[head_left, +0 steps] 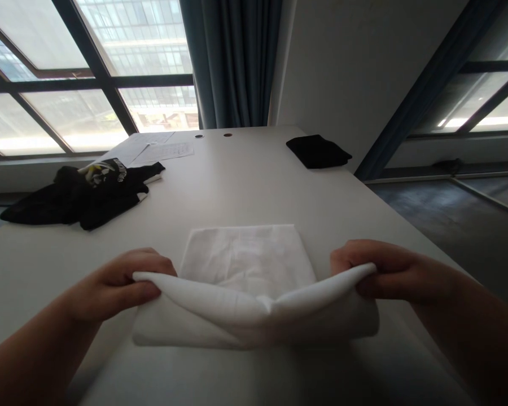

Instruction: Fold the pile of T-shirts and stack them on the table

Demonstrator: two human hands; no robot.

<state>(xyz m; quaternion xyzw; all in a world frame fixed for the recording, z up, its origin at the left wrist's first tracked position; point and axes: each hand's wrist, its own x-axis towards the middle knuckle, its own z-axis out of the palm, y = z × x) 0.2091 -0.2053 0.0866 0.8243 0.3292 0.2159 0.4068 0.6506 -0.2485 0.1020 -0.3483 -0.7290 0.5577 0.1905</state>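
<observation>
A white cloth (245,254) lies partly flat on the white table (254,186), its near part raised and folded over between my two hands. My left hand (127,282) pinches the left corner of the raised part between thumb and fingers. At the other end, my right hand (385,270) is closed on the right corner. Between them the raised edge sags in the middle, and its lower part hangs toward me.
A crumpled black shirt (97,194) with a print lies at the left. Behind it are papers (165,151). A folded black cloth (318,151) sits near the table's back right edge. Windows and a curtain (235,62) stand beyond the table.
</observation>
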